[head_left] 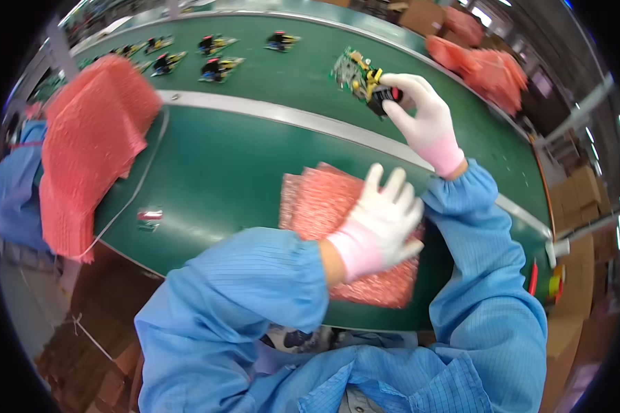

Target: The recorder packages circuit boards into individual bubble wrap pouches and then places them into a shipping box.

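I'm watching the right hand (427, 120) up at one o'clock, gloved fingers pinched around a green circuit board (357, 76) with yellow and black parts, holding it just above the green conveyor belt (282, 76). The left hand (382, 220) is lying flat, fingers spread wide and holding nothing, pressing on the stack of pink bubble bags (324, 199) at the centre of the green bench (213, 172). I'm reading this as the pick-up step: board taken off the belt, top bag being steadied. The next move, as I judge it, is calling for the board to travel down toward six o'clock and the left fingers to open a bag mouth. More boards (217, 67) are riding the belt at eleven o'clock; a tall pile of pink bags (89, 144) is leaning at nine o'clock.
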{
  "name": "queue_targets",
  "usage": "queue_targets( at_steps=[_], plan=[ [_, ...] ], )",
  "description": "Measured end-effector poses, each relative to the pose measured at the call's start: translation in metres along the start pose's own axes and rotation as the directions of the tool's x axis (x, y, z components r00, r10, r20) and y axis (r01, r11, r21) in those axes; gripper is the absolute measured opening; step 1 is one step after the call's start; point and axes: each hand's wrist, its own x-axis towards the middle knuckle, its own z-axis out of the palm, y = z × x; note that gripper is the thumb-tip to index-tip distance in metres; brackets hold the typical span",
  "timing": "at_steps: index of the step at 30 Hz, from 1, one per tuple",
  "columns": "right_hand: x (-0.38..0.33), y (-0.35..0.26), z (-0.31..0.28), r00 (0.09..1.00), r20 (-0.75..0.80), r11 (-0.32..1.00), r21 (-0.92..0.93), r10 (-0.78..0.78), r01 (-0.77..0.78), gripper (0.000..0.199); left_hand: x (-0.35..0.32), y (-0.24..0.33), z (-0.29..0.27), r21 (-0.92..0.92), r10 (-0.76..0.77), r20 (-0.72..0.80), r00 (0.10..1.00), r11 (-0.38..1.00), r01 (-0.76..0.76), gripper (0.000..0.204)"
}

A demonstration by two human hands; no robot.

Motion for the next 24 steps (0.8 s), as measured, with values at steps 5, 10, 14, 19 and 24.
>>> queue_targets(
  at_steps=[5, 10, 14, 19, 24],
  plan=[
    [-0.095, -0.016, -0.074, 0.975, -0.222, 0.972, -0.22, 0.027, -0.077, 0.04, 0.01, -0.004, -0.007, 0.056, 0.137, -0.036, 0.99, 0.989, -0.134, 0.045],
    [-0.152, -0.018, -0.102, 0.912, -0.41, 0.929, -0.347, -0.03, -0.125, 0.053, 0.013, -0.012, -0.023, 0.032, 0.083, -0.067, 0.994, 0.996, -0.081, 0.03],
    [-0.151, -0.017, -0.111, 0.891, -0.432, 0.922, -0.384, -0.14, -0.042, 0.062, 0.011, -0.014, -0.047, -0.381, -0.336, 0.278, 0.9, 0.821, 0.424, 0.03],
    [-0.153, -0.02, -0.105, 0.887, -0.443, 0.944, -0.328, -0.134, -0.021, 0.064, 0.005, -0.01, -0.038, -0.264, -0.012, 0.393, 0.919, 0.956, 0.125, 0.034],
    [-0.152, -0.036, -0.102, 0.856, -0.5, 0.988, -0.013, 0.128, -0.156, 0.07, 0.001, -0.012, -0.023, -0.213, -0.008, 0.279, 0.96, 0.974, 0.07, 0.014]
  ],
)
